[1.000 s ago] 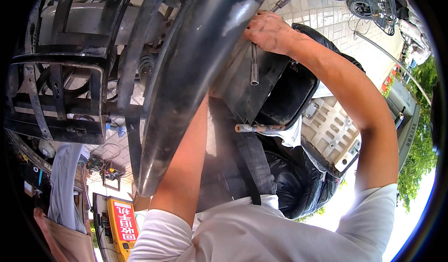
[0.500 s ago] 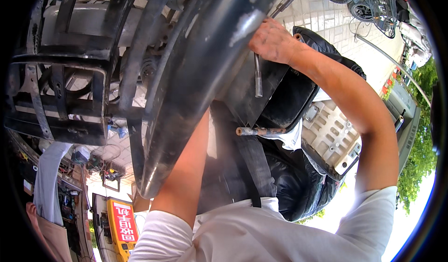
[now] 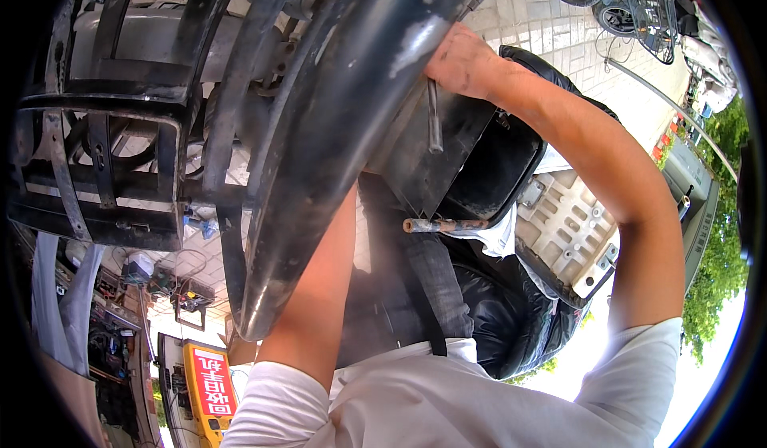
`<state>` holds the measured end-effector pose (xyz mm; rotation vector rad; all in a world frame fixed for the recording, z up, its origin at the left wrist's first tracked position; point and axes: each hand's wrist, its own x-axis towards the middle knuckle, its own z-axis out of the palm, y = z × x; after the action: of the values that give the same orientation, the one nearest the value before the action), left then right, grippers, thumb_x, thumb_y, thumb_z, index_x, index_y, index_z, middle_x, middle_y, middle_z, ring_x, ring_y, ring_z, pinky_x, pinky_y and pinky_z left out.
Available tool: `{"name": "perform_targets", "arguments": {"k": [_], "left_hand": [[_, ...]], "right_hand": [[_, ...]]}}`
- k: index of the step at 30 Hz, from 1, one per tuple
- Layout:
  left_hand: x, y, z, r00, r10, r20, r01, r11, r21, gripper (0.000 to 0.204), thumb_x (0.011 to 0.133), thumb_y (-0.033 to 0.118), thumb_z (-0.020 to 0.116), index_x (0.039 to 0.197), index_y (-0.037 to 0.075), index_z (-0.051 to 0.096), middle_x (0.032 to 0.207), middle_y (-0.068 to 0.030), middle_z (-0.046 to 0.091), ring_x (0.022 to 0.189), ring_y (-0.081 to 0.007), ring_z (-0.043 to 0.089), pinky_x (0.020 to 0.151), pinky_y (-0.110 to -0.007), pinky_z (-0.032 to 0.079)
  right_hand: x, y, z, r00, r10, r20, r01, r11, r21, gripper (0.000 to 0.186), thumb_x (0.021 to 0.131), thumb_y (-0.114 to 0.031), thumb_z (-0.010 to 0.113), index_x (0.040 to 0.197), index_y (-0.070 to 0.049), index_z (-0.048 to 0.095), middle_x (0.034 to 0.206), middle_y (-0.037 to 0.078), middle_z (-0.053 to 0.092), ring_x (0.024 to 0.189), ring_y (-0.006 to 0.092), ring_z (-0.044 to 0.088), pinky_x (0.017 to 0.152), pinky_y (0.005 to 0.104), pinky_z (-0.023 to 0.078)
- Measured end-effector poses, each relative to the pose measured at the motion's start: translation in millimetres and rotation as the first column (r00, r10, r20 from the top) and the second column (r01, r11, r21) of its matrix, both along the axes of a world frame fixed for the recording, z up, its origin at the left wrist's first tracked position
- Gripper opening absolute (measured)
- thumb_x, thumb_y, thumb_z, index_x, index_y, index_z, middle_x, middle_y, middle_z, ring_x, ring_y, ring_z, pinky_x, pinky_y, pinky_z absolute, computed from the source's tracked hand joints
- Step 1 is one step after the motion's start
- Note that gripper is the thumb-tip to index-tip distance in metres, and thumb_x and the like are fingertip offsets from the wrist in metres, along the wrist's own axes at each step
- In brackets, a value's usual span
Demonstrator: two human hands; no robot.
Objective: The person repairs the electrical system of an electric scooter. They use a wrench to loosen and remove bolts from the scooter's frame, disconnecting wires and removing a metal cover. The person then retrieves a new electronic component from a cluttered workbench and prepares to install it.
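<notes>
My right hand (image 3: 462, 63) is closed round a long metal socket wrench (image 3: 434, 124), beside the edge of a scuffed black curved fender (image 3: 331, 132). My left forearm (image 3: 311, 304) runs up behind the fender, which hides that hand. A dark panel (image 3: 415, 144) and an open black box (image 3: 491, 164) lie right of the fender. A rusty pipe (image 3: 443, 224) sticks out below the panel.
A black metal rack (image 3: 104, 184) fills the left. Another person's grey-clad legs (image 3: 68, 304) show lower left, near a yellow signboard (image 3: 206, 380). A black padded seat (image 3: 507, 324), a pale perforated plate (image 3: 563, 228) and parked two-wheelers (image 3: 619, 5) are at right.
My right hand with the wrench moved down, then back up slightly, along the fender's edge. The other person at lower left shifted position.
</notes>
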<state>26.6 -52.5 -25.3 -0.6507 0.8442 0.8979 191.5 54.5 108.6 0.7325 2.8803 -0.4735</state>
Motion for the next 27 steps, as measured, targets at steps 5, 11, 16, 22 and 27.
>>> {"name": "perform_targets", "arguments": {"k": [5,11,16,22,27], "left_hand": [[3,-1,-3,1.000,0.011,0.010,-0.011,1.000,0.021,0.025,0.083,-0.001,0.038,0.106,-0.006,0.045,0.106,-0.0199,0.052,0.099,-0.0334,0.054,0.093,-0.047,0.045],[2,-1,5,0.994,-0.008,-0.106,0.017,0.996,0.085,0.027,0.083,0.000,0.038,0.109,-0.006,0.045,0.108,-0.0203,0.052,0.099,-0.0332,0.054,0.091,-0.047,0.045],[5,-5,-6,1.000,0.024,-0.020,-0.023,0.998,0.059,0.028,0.084,0.001,0.037,0.110,-0.005,0.045,0.109,-0.0208,0.051,0.099,-0.0328,0.053,0.091,-0.047,0.045],[4,-3,-4,0.999,0.009,-0.034,-0.009,1.000,-0.007,0.028,0.083,0.000,0.037,0.110,-0.004,0.044,0.107,-0.0204,0.051,0.100,-0.0331,0.053,0.092,-0.048,0.044],[2,-3,-4,0.999,0.020,-0.028,-0.021,0.999,-0.028,0.027,0.084,0.000,0.037,0.110,-0.004,0.045,0.106,-0.0203,0.051,0.099,-0.0332,0.053,0.092,-0.048,0.043]], "right_hand": [[2,-2,0,0.995,0.012,0.096,-0.011,1.000,-0.011,0.012,0.072,-0.014,0.055,0.081,-0.012,0.062,0.073,0.001,0.056,0.086,0.0195,0.056,0.079,0.0319,0.042],[-27,-6,6,0.879,-0.354,0.319,0.434,0.870,-0.232,0.015,0.072,-0.012,0.056,0.084,-0.008,0.064,0.081,0.010,0.063,0.092,0.0298,0.058,0.077,0.0399,0.046],[-11,-5,-18,0.797,-0.521,0.305,0.603,0.680,-0.416,0.021,0.077,-0.015,0.053,0.092,-0.009,0.065,0.087,0.016,0.063,0.090,0.0338,0.059,0.078,0.0416,0.047],[-13,-4,7,0.868,-0.376,0.326,0.478,0.811,-0.338,0.021,0.075,-0.012,0.054,0.092,-0.007,0.064,0.087,0.014,0.063,0.091,0.0334,0.059,0.077,0.0426,0.047],[-15,0,27,0.922,-0.107,0.373,0.217,0.939,-0.267,0.022,0.077,-0.011,0.051,0.095,-0.008,0.062,0.087,0.010,0.061,0.091,0.0295,0.059,0.079,0.0394,0.045]]}}
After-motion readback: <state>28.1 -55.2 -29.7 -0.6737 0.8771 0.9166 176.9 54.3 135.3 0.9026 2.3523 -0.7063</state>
